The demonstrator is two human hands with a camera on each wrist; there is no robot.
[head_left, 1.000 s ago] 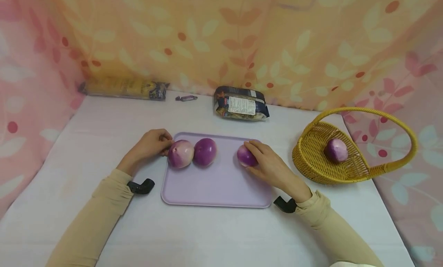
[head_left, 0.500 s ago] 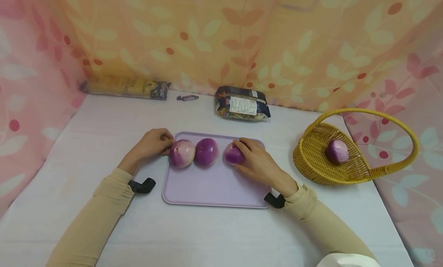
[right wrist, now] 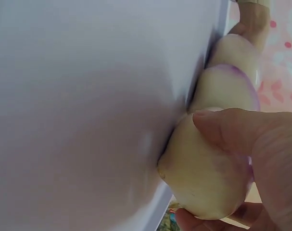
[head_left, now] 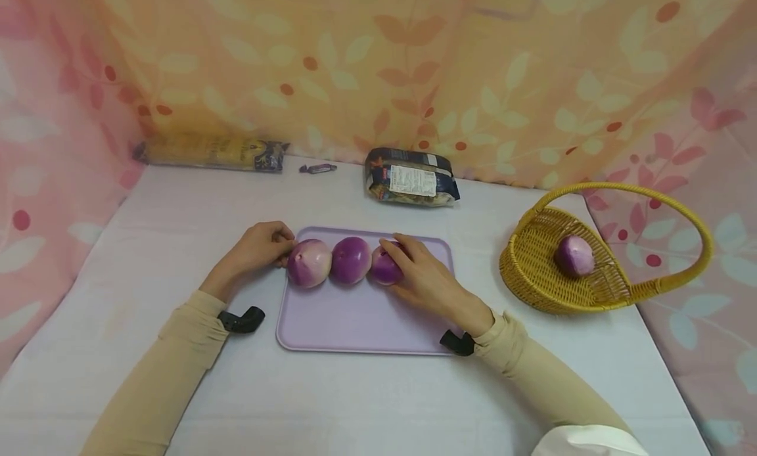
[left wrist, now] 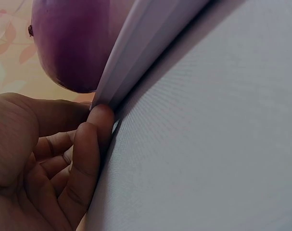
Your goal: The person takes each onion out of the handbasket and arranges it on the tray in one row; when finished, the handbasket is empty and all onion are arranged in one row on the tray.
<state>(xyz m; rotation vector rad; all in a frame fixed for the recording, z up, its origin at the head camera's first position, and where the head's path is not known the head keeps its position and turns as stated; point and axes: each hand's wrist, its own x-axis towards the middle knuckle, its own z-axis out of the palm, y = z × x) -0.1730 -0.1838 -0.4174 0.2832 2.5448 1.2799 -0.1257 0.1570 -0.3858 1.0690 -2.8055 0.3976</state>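
Note:
A lilac tray lies on the white tablecloth, and three purple-and-white turnips stand in a row along its far side. My left hand pinches the tray's left rim between thumb and fingers, close beside the left turnip. In the left wrist view the rim runs into those fingertips. My right hand grips the right turnip, thumb on the near side and fingers over the far side. That turnip touches the middle turnip, its pale underside facing the right wrist camera.
A yellow wicker basket with a tall handle stands at the right, holding another turnip. Along the back lie a long yellow packet, a small wrapped candy and a dark bag of food. Patterned curtains hang around the table.
My right hand has slid the right turnip leftward across the tray until it meets the middle one. The left hand has stayed at the tray's left rim.

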